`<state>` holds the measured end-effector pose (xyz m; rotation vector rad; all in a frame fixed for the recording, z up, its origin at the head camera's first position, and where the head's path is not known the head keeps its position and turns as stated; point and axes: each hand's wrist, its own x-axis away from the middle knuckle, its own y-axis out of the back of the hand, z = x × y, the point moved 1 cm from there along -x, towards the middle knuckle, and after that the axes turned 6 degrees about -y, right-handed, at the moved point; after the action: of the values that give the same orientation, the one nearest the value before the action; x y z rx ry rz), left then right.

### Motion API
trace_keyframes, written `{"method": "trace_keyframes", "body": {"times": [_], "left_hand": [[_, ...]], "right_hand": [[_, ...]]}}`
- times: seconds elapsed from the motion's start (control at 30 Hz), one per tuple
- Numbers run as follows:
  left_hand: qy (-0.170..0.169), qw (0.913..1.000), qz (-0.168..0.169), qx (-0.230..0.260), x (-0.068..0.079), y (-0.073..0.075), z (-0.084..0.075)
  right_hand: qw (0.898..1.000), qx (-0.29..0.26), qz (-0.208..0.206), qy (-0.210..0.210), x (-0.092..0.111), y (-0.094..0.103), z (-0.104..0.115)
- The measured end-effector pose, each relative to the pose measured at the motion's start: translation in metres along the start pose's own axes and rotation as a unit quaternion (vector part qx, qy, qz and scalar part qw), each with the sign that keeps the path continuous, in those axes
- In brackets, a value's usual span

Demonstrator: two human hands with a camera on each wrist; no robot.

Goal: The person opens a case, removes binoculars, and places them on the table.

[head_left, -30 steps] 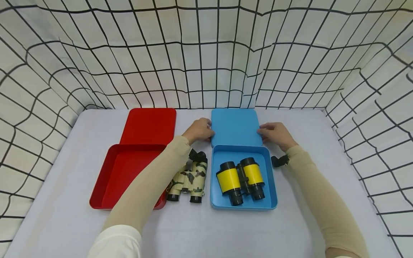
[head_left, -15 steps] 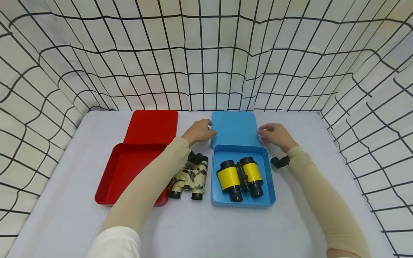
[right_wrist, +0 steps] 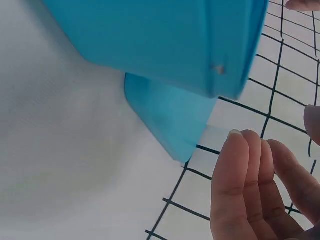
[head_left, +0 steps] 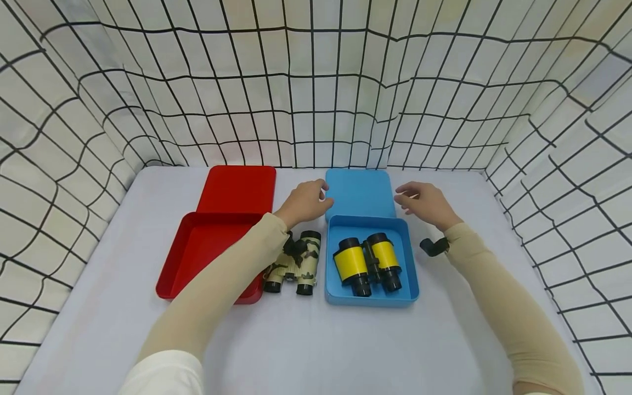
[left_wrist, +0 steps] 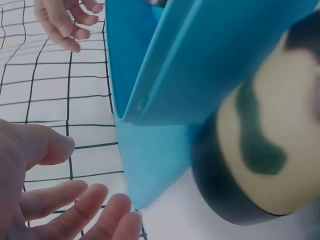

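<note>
A blue box [head_left: 413, 274] lies with its lid [head_left: 360, 192] folded back behind it. Inside rest yellow-and-black binoculars [head_left: 351, 262]. At the lid's left edge is my left hand [head_left: 303, 203], fingers loosely bent and holding nothing; the left wrist view shows its fingers [left_wrist: 107, 210] spread. My right hand [head_left: 425, 204] hovers off the lid's right edge with nothing in its grasp, its fingers [right_wrist: 240, 185] fairly straight in the right wrist view. Camouflage binoculars [head_left: 308, 263] stand on the table left of the blue box, partly hidden by my left wrist.
A red box [head_left: 173, 269] with its lid [head_left: 242, 189] folded back sits at the left, partly covered by my left forearm. A white wall with a black grid net [head_left: 316, 77] surrounds the back and sides of the white table [head_left: 345, 351].
My right hand has moved off the lid's right edge, and its fingers have loosened. The left fingers have eased apart a little. The lid stays laid back. The head view has shifted slightly.
</note>
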<state>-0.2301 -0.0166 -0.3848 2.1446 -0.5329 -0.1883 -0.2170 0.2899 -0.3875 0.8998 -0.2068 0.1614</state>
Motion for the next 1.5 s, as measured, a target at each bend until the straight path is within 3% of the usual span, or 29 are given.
{"method": "trace_keyframes", "body": {"times": [0.33,0.63,0.77,1.1,1.5], "left_hand": [[-0.036,0.9970,-0.036,-0.058,0.025,-0.006,-0.008],[-0.060,0.9858,-0.058,-0.145,0.048,-0.025,-0.012],[-0.075,0.9750,-0.056,-0.201,0.057,-0.034,-0.012],[-0.107,0.9574,-0.081,-0.256,0.069,-0.046,-0.013],[-0.105,0.9516,-0.064,-0.282,0.078,-0.056,-0.017]], "right_hand": [[0.997,0.045,-0.035,0.060,0.024,0.001,0.016],[0.987,0.085,-0.038,0.129,0.045,-0.006,0.018],[0.981,0.117,-0.027,0.153,0.053,-0.009,0.019],[0.967,0.173,0.016,0.186,0.072,-0.021,0.022],[0.949,0.205,0.061,0.234,0.086,-0.043,0.020]]}}
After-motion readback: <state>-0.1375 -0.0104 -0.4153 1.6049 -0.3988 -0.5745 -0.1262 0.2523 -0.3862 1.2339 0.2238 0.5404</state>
